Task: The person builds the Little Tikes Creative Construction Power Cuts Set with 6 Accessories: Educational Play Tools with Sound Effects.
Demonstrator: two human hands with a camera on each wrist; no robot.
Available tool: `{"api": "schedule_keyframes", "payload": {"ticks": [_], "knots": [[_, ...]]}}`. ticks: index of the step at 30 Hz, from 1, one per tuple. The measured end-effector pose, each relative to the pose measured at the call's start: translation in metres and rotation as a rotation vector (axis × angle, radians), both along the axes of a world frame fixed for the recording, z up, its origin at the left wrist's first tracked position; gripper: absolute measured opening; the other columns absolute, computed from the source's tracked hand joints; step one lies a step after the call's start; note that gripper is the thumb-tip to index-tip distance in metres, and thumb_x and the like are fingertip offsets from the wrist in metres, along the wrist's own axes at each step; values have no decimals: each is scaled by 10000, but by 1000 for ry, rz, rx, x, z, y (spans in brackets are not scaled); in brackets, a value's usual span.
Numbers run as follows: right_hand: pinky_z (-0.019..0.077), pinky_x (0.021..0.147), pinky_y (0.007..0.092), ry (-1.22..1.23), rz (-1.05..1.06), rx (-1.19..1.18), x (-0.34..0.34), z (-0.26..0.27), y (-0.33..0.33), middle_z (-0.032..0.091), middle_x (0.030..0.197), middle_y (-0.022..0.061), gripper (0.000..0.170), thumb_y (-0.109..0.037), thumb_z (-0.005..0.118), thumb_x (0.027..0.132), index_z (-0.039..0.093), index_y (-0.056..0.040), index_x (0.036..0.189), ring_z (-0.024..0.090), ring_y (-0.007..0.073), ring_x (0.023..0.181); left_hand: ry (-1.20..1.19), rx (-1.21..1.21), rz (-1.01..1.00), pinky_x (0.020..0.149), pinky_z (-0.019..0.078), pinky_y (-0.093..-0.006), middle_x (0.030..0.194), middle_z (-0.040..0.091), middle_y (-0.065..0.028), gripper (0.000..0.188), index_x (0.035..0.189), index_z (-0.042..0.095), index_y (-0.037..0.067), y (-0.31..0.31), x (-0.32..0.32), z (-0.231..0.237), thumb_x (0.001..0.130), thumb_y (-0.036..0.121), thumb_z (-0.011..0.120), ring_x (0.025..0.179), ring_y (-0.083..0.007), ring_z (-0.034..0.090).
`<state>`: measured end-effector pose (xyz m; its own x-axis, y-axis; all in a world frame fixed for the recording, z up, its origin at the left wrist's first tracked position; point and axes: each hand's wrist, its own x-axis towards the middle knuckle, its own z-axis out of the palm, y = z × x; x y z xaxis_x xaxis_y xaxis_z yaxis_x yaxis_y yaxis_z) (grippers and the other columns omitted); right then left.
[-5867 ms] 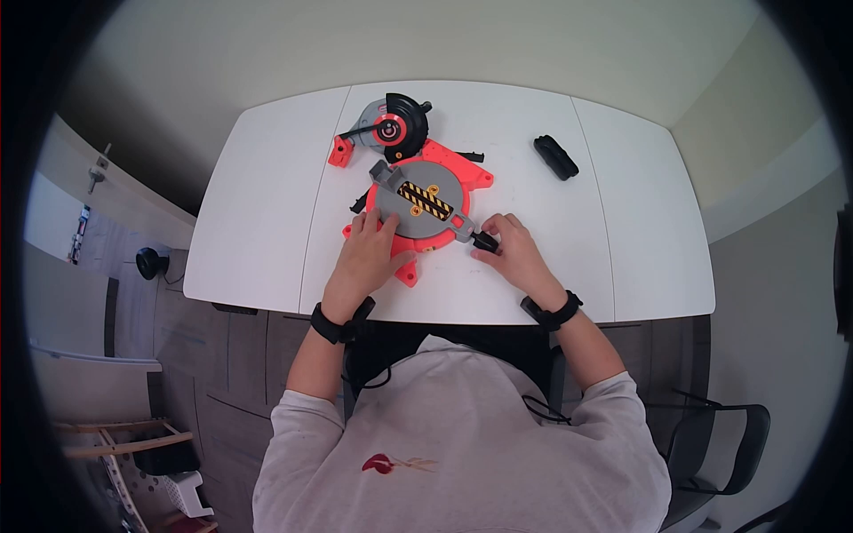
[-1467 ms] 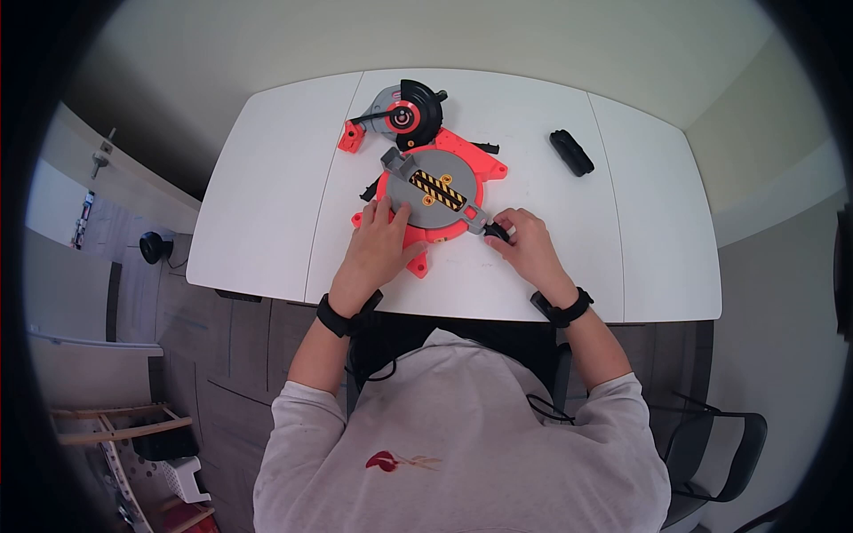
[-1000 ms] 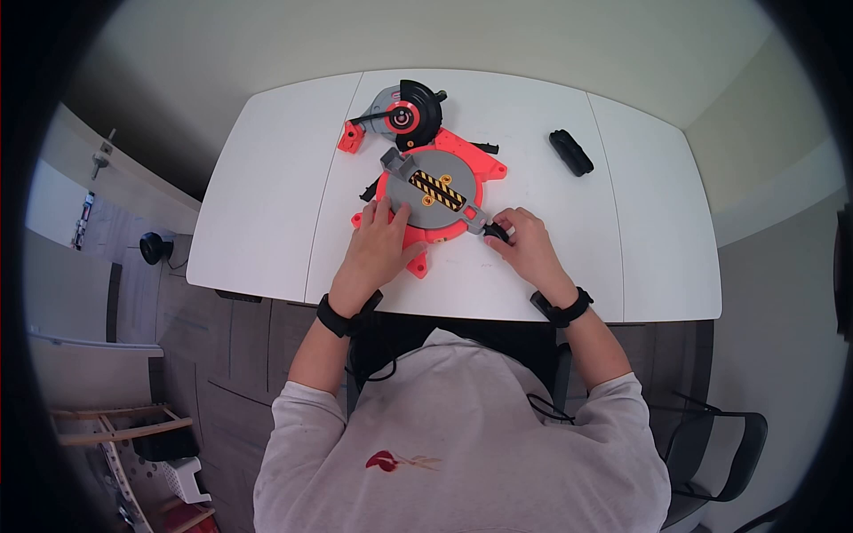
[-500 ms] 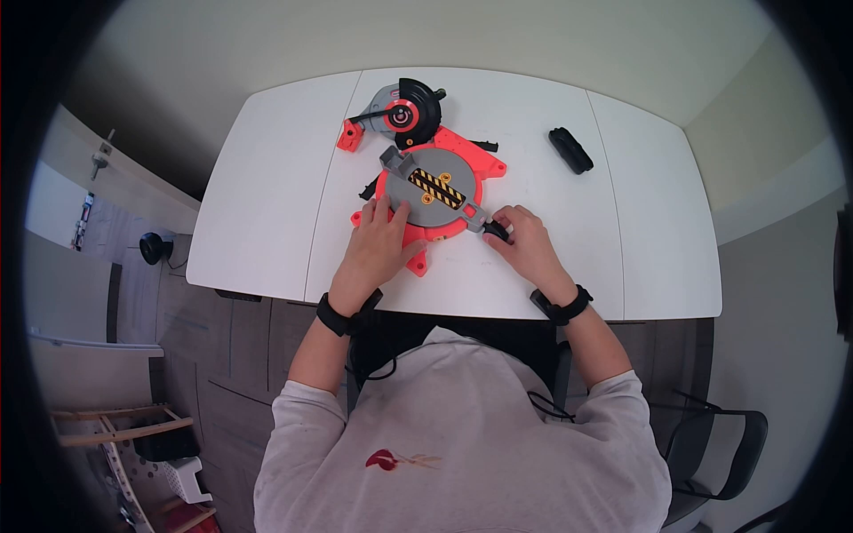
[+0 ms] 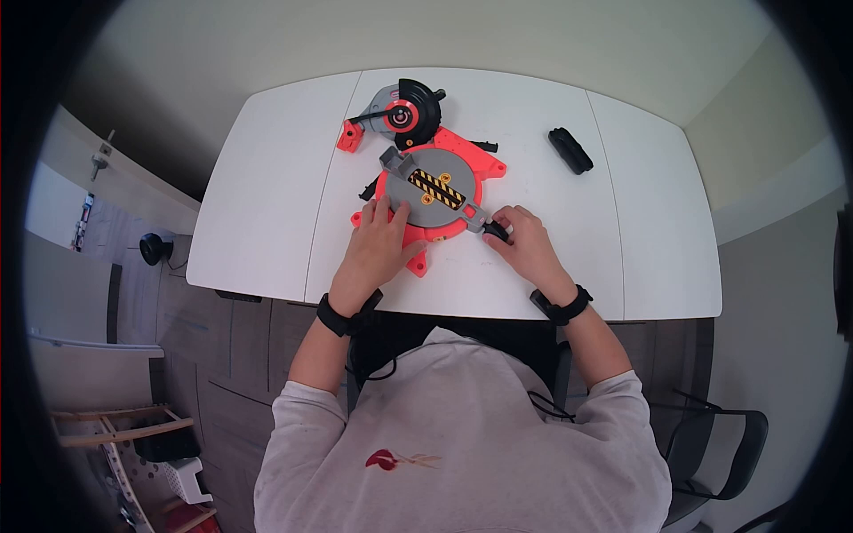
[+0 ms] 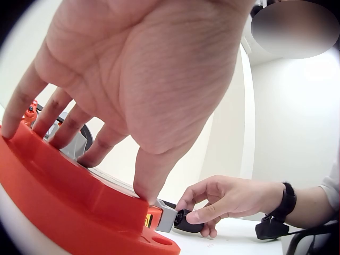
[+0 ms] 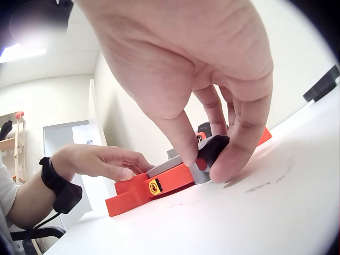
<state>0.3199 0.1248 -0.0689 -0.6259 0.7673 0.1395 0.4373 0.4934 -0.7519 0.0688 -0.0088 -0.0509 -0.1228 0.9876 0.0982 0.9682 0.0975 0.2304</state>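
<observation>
A toy mitre saw base (image 5: 466,153), orange-red, lies on the white table with a grey round turntable (image 5: 422,206) on top. Yellow-black stripes mark the turntable's middle. My left hand (image 5: 378,244) rests on the base's near left edge, fingers spread and fairly straight; in the left wrist view the fingertips press along the orange rim (image 6: 79,186). At the end of the turntable's grey arm sits a black knob (image 7: 215,149). My right hand (image 5: 530,247) pinches this knob between thumb and fingers, which partly cover it.
Behind the base lies the toy saw head (image 5: 418,107), with a black blade guard and an orange hinge bracket (image 5: 350,136). A black, elongated piece (image 5: 570,151) lies at the table's back right. The table's near edge (image 5: 462,317) runs in front of the person.
The head view has shifted slightly since the oldest frame. In the right hand's fingers the black knob has turned a little over the last second. The left hand has stayed on the base.
</observation>
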Motion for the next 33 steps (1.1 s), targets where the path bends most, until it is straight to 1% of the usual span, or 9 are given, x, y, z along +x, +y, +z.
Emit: {"api": "schedule_keyframes", "payload": {"ticks": [16,19,22,25,28,31,33], "knots": [[571,749,441,10,3,10,1,-1,1,686,973,203,286,-131,824,842,675,30,1027,706,374,849,3,3,1,1060,512,-574,1482,447,-329,767,1460,507,-11,-1,1,1,874,376,817,1411,-522,411],[576,736,428,4,-56,-67,-1,6,-3,686,964,197,299,-134,835,837,681,25,1037,708,365,840,-3,4,4,1060,512,-575,1483,446,-327,764,1459,508,-11,0,1,1,876,375,815,1408,-524,414],[600,633,322,-9,12,2,2,-1,2,694,986,177,321,-109,845,847,681,45,1075,730,253,728,2,11,2,1059,512,-576,1483,447,-325,761,1459,508,-10,-1,1,0,879,375,813,1405,-525,417],[601,636,320,29,29,109,3,-11,5,687,1000,175,350,-104,853,840,685,47,1107,724,246,694,-5,3,6,1060,510,-578,1482,448,-324,758,1458,508,-7,-1,2,4,880,376,812,1404,-524,419],[590,626,316,5,11,104,4,-13,5,678,1015,175,358,-94,842,850,688,50,1139,723,237,688,3,11,1,1062,508,-581,1481,448,-324,758,1458,506,-5,-1,1,2,878,375,815,1404,-524,419],[570,592,313,-21,37,84,4,-10,4,695,989,170,333,-76,799,896,677,50,1179,720,216,661,-10,-3,9,1065,506,-582,1484,446,-325,761,1457,506,-5,-1,2,4,876,375,817,1405,-525,418],[556,569,313,8,9,7,2,-10,3,706,965,168,289,-62,762,927,664,57,1171,715,202,632,-9,-18,14,1107,471,-553,1493,439,-338,764,1467,499,-11,-1,4,7,887,379,808,1376,-515,444]]}}
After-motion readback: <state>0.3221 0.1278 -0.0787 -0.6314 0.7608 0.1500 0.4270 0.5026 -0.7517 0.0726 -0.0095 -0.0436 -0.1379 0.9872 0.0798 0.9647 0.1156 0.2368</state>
